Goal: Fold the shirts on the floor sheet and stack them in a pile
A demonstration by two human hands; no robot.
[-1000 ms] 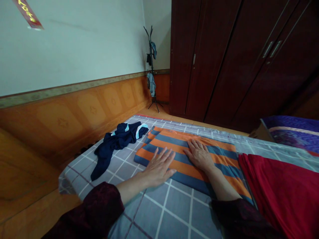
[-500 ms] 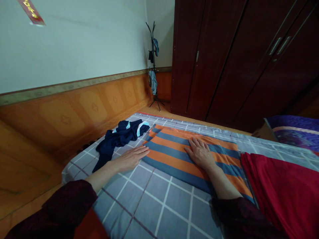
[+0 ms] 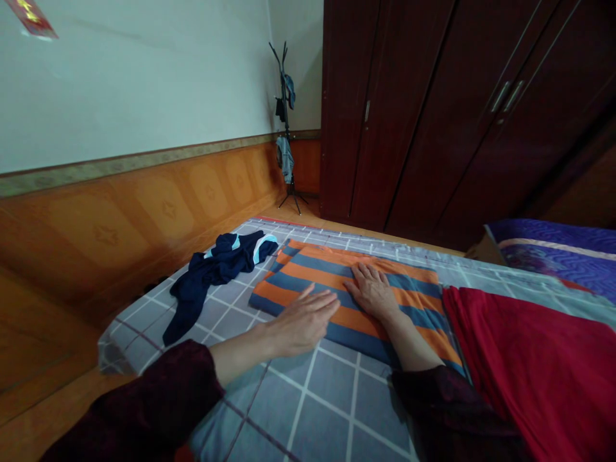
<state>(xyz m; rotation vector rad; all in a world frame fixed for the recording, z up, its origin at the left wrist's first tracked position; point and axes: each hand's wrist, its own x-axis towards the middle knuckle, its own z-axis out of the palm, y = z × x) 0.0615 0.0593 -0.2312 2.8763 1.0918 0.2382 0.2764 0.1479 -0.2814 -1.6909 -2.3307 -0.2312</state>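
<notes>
1. Just changed: left hand (image 3: pixel 298 324) back from the bed's grey plaid sheet (image 3: pixel 308 410) to the left part of a folded orange-and-blue striped cloth (image 3: pixel 402 282), no longer off to the side as half a second earlier.
2. Left hand: open and palm down, fingers spread, holding nothing. Fingertips over the cloth, with actual contact impossible to tell from this view.
3. Right hand (image 3: pixel 373 292): flat and relaxed on the middle of the cloth, fingers slightly apart, gripping nothing.
4. Striped cloth: flat on the bed, between both hands' reach, its left end spread wide and smooth. No raised corner or loose flap in view.
5. Just left of the cloth: a crumpled navy garment with pale blue trim (image 3: pixel 212 276), lying on the sheet, close to the cloth's far corner but not clearly touching it.
6. Just right of the cloth: a rumpled red fabric (image 3: pixel 534 366), running alongside its right edge.
7. Around the hands: dark maroon sleeves (image 3: pixel 144 404) on both forearms, pushed clear of the wrists.
8. Beyond the bed: a black coat stand with hanging clothes (image 3: pixel 287 122), a dark wooden wardrobe (image 3: pixel 409 109) and a purple patterned quilt (image 3: pixel 543 250).
</notes>
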